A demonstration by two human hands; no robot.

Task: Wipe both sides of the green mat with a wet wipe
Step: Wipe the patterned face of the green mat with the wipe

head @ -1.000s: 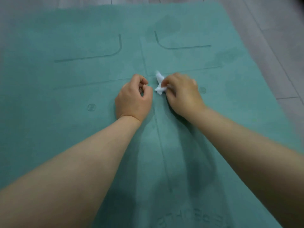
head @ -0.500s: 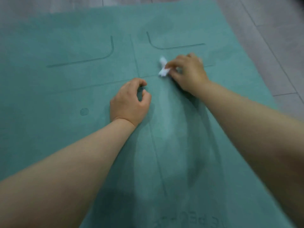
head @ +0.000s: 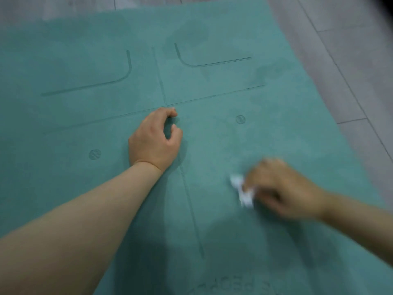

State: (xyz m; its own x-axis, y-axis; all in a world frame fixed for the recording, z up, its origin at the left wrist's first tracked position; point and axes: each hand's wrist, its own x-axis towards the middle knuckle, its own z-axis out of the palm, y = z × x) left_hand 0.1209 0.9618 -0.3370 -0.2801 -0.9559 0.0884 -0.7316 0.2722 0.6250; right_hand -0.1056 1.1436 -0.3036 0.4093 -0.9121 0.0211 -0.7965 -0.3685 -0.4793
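The green mat (head: 85, 124) lies flat on the floor and fills most of the view, with printed lines and two small dots. My right hand (head: 282, 190), blurred by motion, grips a crumpled white wet wipe (head: 242, 189) against the mat on its right half, near me. My left hand (head: 155, 138) rests on the mat near the centre line, fingers loosely curled and holding nothing. Darker damp patches show on the mat's far right part.
Grey plank floor (head: 348, 60) runs along the mat's right edge and beyond its far edge. Upside-down lettering (head: 229, 287) is printed on the mat at the near edge.
My right hand has swept the wipe from the far centre of the mat back toward me and to the right. My left hand stayed in place on the mat.
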